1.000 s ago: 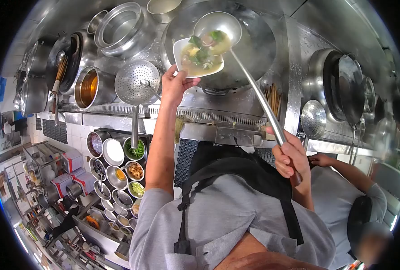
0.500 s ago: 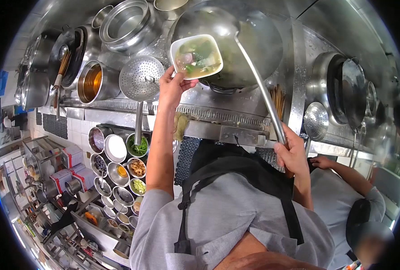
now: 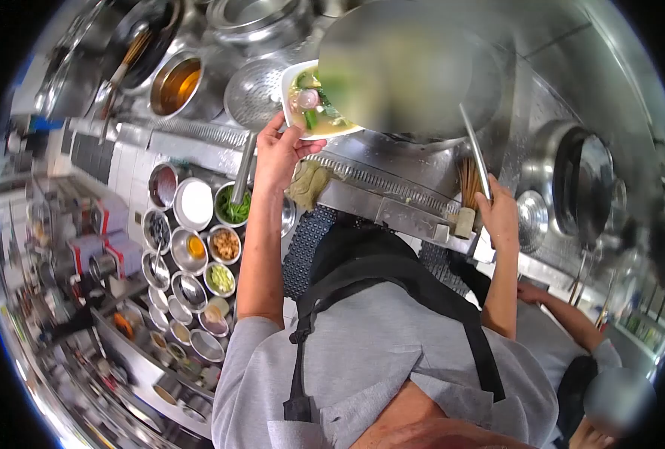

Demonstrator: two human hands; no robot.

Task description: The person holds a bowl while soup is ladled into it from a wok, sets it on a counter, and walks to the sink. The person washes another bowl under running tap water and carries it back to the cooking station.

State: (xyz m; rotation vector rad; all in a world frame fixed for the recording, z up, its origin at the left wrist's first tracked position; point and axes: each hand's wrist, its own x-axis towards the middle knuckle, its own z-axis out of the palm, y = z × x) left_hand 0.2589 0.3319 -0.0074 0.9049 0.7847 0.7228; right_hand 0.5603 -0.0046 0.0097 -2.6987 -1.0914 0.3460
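Observation:
A white square bowl (image 3: 313, 112) of soup with green leaves and a pinkish round piece is in my left hand (image 3: 281, 153), fingers under its near left corner. My right hand (image 3: 499, 213) is wrapped round the long metal handle of a ladle (image 3: 474, 150). The ladle's head cannot be seen; a large blurred patch covers the wok area and the bowl's right part. Beneath the bowl's left side a perforated strainer (image 3: 254, 93) rests on the stove, its handle pointing toward me. A bamboo brush (image 3: 468, 187) stands beside the ladle handle.
At the left stands a pot of amber liquid (image 3: 177, 86). Several ingredient bowls lie below it, among them chopped greens (image 3: 233, 206). A folded cloth (image 3: 307, 183) lies on the stove's front edge. Another person (image 3: 542, 329) is at the lower right, near a second strainer (image 3: 532, 217).
The camera view has turned and shifted. Soup has gone from the ladle into the bowl since the earliest frame. My right hand with the ladle handle has moved up and away from my body.

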